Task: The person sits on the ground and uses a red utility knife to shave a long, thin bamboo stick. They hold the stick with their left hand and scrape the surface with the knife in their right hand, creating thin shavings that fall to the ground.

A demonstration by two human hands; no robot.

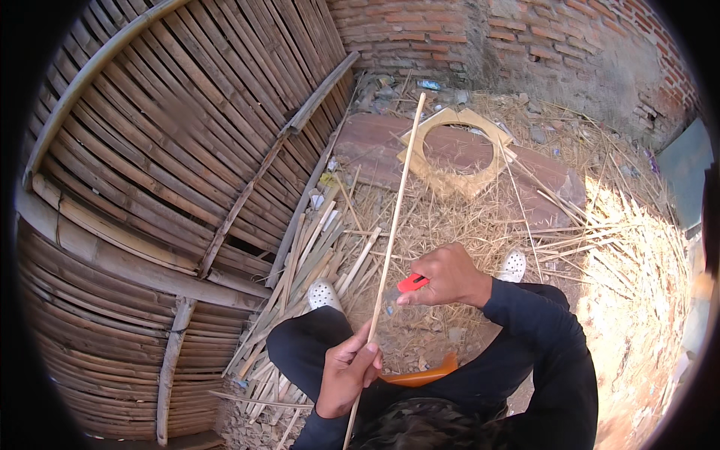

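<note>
A long, thin bamboo strip [397, 202] stands steeply in front of me, leaning a little to the right at its far end. My left hand [347, 373] is closed round its lower part, thumb pressed along it. My right hand [451, 275] grips a red utility knife [412, 283] just right of the strip. The knife's tip points toward the strip; a gap seems to lie between them, though the blade is hard to make out. Pale shavings [420, 240] cover the ground beyond both hands.
Split bamboo pieces [300, 255] are heaped on the left, more strips [592, 240] on the right. Ahead, a pale board with a round hole [461, 117] rests on a brown panel [551, 169]. A bamboo wall [187, 150] and brick wall [420, 37] enclose the spot. An orange object [427, 373] shows beneath me.
</note>
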